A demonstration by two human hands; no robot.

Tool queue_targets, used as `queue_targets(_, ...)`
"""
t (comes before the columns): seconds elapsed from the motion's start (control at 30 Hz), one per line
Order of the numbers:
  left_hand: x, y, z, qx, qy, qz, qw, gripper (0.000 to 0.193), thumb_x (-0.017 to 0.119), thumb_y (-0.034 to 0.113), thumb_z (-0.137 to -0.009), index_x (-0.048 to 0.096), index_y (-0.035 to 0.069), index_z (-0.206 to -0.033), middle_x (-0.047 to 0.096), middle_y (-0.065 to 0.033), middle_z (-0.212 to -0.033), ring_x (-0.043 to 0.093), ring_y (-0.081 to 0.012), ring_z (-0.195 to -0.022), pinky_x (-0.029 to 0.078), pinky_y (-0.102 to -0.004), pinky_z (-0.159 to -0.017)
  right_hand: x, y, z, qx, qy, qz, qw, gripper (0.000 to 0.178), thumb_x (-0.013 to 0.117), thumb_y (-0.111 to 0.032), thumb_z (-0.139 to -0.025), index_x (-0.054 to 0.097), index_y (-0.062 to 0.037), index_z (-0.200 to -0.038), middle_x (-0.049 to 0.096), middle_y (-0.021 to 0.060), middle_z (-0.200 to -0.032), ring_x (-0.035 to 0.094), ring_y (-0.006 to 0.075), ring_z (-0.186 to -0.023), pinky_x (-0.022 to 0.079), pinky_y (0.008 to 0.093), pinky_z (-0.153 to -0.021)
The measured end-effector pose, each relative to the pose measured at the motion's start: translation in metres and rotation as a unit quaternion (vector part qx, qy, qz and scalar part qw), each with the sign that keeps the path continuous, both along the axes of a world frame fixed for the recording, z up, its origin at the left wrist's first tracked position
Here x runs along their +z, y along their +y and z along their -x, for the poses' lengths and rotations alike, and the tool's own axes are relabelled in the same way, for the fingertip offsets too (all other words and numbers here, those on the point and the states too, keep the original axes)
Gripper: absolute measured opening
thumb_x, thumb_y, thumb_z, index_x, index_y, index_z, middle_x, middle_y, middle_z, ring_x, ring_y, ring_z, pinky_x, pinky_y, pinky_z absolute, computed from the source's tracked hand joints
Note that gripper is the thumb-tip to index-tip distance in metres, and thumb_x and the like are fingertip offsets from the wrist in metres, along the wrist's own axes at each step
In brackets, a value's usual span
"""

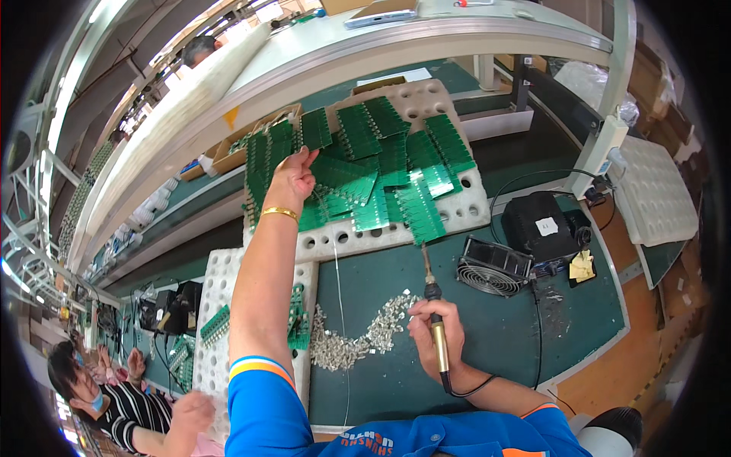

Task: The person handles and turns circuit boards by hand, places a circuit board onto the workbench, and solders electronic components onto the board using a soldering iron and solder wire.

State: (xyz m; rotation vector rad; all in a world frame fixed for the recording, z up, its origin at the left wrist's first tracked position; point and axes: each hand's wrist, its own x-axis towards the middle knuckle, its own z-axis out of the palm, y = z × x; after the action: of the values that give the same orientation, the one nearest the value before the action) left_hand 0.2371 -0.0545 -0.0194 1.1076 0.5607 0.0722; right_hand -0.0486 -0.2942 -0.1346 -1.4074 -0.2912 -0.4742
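My left hand (293,174) reaches forward over a spread of green circuit boards (392,160), its fingers closed at their left part. What the fingertips pinch, if anything, I cannot make out. A thin pale wire (339,286) runs down from near this hand across the bench. In my right hand (442,333) is a soldering iron (438,346), its metal tip pointing away from me, close to the lower edge of a board. A curved heap of small silvery parts (346,349) lies between my forearms.
The boards rest on a white foam tray (476,207) with holes; a second foam tray (217,283) lies left. To the right stand a small black fan (495,265) and a black box-shaped unit (537,225). A shelf (434,38) spans above. Another person (114,404) sits at left.
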Motion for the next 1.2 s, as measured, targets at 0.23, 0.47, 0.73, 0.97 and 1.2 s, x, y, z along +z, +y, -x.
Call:
queue_targets(0.23, 0.013, 0.034, 0.025, -0.112, -0.008, -0.131, 0.985, 0.012, 0.065, 0.016, -0.093, 0.057, 0.009, -0.099, 0.071, -0.0076, -0.092, 0.031, -0.0043, -0.039, 0.025, -0.0209, -0.033, 0.001, 0.004, 0.005, 0.010, 0.012, 0.015, 1.000, 0.017, 0.060, 0.001, -0.092, 0.054, -0.0034, -0.107, 0.064, 0.0095, -0.091, 0.056, 0.0137, -0.070, 0.048, 0.0287, -0.068)
queue_targets(0.47, 0.110, 0.059, 0.249, -0.206, -0.099, 0.018, 0.973, 0.037, 0.049, 0.017, -0.103, 0.048, -0.004, -0.134, 0.046, 0.0043, -0.083, 0.027, -0.0005, -0.048, 0.018, -0.0189, -0.039, 0.011, 0.008, 0.008, 0.091, -0.013, 0.013, 0.996, 0.020, 0.053, 0.005, -0.094, 0.047, -0.0018, -0.112, 0.061, 0.0157, -0.102, 0.059, 0.0132, -0.072, 0.051, 0.0252, -0.065)
queue_targets(0.73, 0.039, 0.146, 0.459, 0.014, 0.081, -0.133, 0.988, 0.022, 0.064, 0.017, -0.093, 0.065, 0.003, -0.110, 0.052, 0.0074, -0.075, 0.031, 0.0011, -0.047, 0.020, -0.0162, -0.040, 0.006, 0.027, 0.035, 0.203, -0.061, 0.108, 0.971, 0.015, 0.051, 0.000, -0.098, 0.049, 0.0002, -0.112, 0.065, 0.0150, -0.093, 0.062, 0.0144, -0.070, 0.052, 0.0269, -0.065)
queue_targets(0.97, -0.070, 0.203, 0.495, 0.078, 0.225, -0.146, 0.960, 0.019, 0.068, 0.019, -0.087, 0.068, 0.006, -0.101, 0.060, 0.0024, -0.082, 0.031, -0.0022, -0.044, 0.022, -0.0203, -0.039, 0.010, 0.098, 0.057, 0.298, -0.251, 0.245, 0.888, 0.032, 0.065, 0.006, -0.083, 0.054, -0.0068, -0.110, 0.064, 0.0106, -0.083, 0.062, 0.0264, -0.065, 0.051, 0.0369, -0.062)
queue_targets(1.2, -0.082, 0.193, 0.476, 0.004, 0.251, -0.310, 0.917, 0.022, 0.070, 0.025, -0.085, 0.068, 0.003, -0.082, 0.059, 0.0001, -0.074, 0.044, -0.0065, -0.055, 0.032, -0.0238, -0.044, -0.004, 0.150, 0.057, 0.298, -0.262, 0.331, 0.856, 0.038, 0.065, 0.001, -0.080, 0.050, -0.0096, -0.113, 0.057, 0.0086, -0.080, 0.061, 0.0293, -0.077, 0.045, 0.0415, -0.074)
